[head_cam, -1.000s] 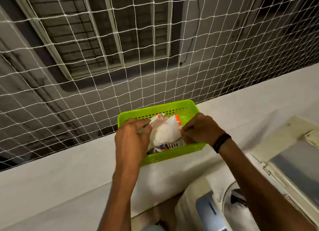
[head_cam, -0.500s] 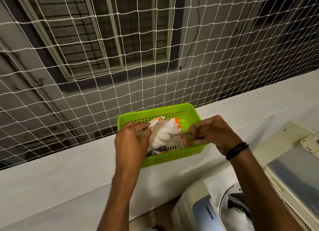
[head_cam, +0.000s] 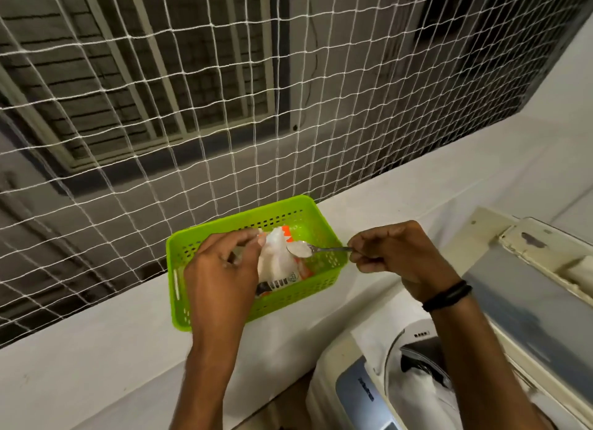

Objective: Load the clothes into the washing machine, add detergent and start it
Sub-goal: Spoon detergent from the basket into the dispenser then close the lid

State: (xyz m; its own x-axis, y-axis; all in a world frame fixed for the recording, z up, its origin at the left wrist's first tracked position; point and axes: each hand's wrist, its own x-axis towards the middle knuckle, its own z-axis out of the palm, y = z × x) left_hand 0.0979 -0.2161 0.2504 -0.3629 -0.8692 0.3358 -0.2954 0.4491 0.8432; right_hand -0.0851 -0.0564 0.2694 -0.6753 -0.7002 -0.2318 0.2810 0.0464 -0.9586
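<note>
A green perforated basket [head_cam: 324, 270] sits on the white ledge. Inside it stands a white and orange detergent packet [head_cam: 278, 262]. My left hand [head_cam: 221, 269] pinches the packet's top edge. My right hand [head_cam: 396, 256] holds a metal spoon [head_cam: 316, 249] heaped with white powder, level above the basket's right side. At the bottom right is the top-loading washing machine [head_cam: 353, 384], its drum opening [head_cam: 420, 375] showing white and dark cloth, its lid [head_cam: 526, 301] raised to the right.
The white ledge [head_cam: 96, 359] runs from lower left to upper right. A white rope net [head_cam: 224, 108] closes off the space behind it, with a building wall and window grille beyond. A black band is on my right wrist [head_cam: 447, 296].
My right hand has drawn the spoon out of the packet and moved right with powder on it. My left hand has kept its hold on the packet top.
</note>
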